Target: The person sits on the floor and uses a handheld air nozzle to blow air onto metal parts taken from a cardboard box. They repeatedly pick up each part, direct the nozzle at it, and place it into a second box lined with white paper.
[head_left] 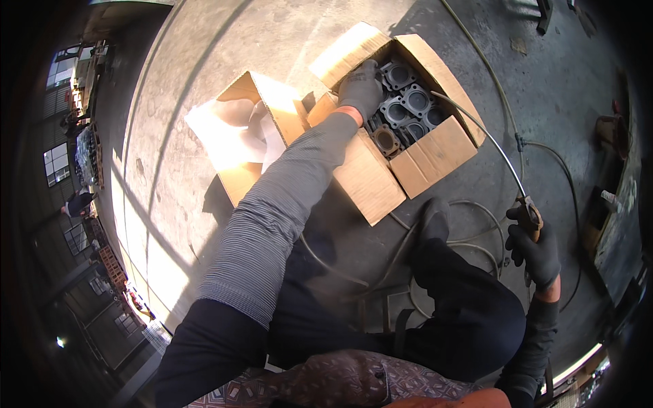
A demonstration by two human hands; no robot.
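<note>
Landmark box: open brown cardboard box (435,158) with flaps spread, resting on the grey concrete floor (224,47).
Flanged parts: grey metal castings, each with a round centre and lobed, holed rim (416,100), piled inside the box; one rust-brown flanged metal part (386,141) lies at the box's near edge.
Handling, parts: probably heavy for their size, rigid, not easily broken; edges perhaps rough. Best hold, I judge: the outer rim or a lobe.
Axis, parts: several round faces look up out of the box; others tilt. No clear long axis on the round faces.
Left hand: grey-gloved (362,88), reaching into the box's far left corner; fingers hidden, so cannot tell whether anything is grasped.
Right hand: dark-gloved (534,248), right of and nearer than the box, fingers wrapped round the brown handle of a long-tubed metal gun (507,162).
Gun: tube slender, gently bowed; likely light, stiff, best held at the handle.
Axis, gun: long axis slants from handle up-left; tip points over the box's parts.
</note>
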